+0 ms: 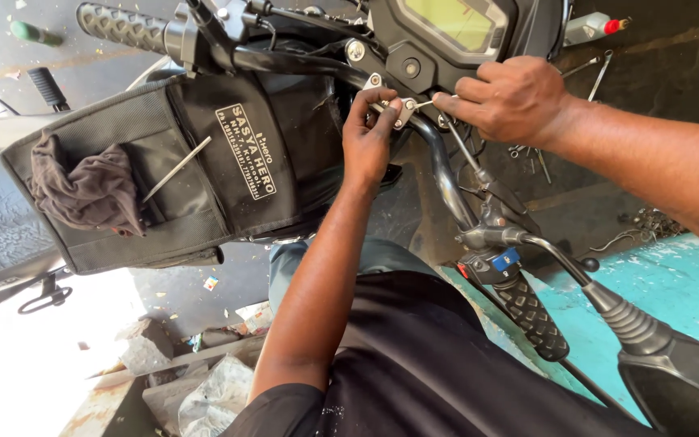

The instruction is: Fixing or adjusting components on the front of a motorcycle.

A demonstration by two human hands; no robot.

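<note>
At the middle of the motorcycle handlebar (438,162), a small metal clamp bracket (404,112) sits between two hands.

Left hand (368,137) pinches the bracket with closed fingertips; right hand (511,97) is curled tight around a thin metal tool (426,103) touching it. Just above is the instrument cluster (446,32); a black tank bag (196,170) holding a rag (82,190) lies to the left.
</note>
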